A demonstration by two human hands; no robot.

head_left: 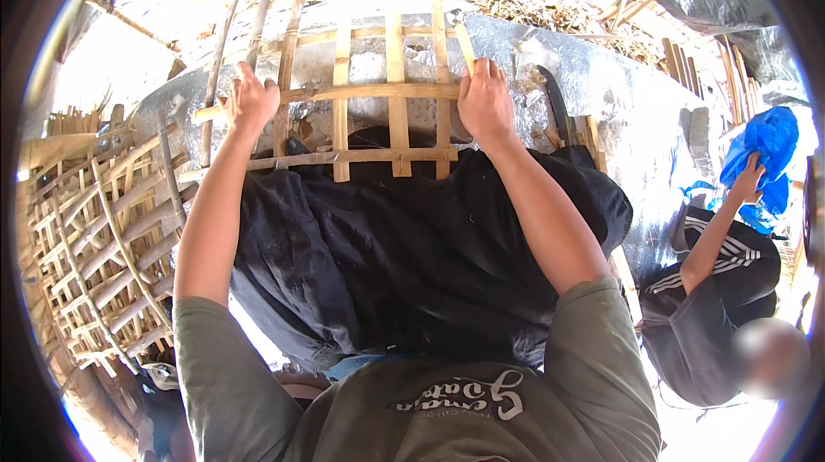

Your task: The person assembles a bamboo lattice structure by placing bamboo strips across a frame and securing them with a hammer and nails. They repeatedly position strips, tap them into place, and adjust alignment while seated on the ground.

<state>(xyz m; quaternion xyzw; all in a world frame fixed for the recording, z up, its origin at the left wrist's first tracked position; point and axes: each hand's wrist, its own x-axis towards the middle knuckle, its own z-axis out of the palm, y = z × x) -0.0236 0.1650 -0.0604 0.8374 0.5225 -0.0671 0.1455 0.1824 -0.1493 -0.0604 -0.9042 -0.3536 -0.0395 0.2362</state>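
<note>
A lattice of bamboo slats [395, 93] spans the space in front of me, its near edge by the dark cloth over my lap. My left hand [253, 101] is closed at the lattice's left side, around the end of a crosswise slat. At the right side, my right hand [486, 105] grips a hammer [466, 42] by its pale handle, the metal head pointing away from me. That hand lies close to the ends of the crosswise slats. Small nails seem to show at some crossings of the nearest slat.
Right of my right hand lies a dark curved blade [557, 103]. Another woven bamboo lattice [103, 247] stands at the left. On the right a co-worker [713, 281] sits with a hand on a blue plastic bag [769, 148]. Grey sheeting [593, 67] covers the ground ahead.
</note>
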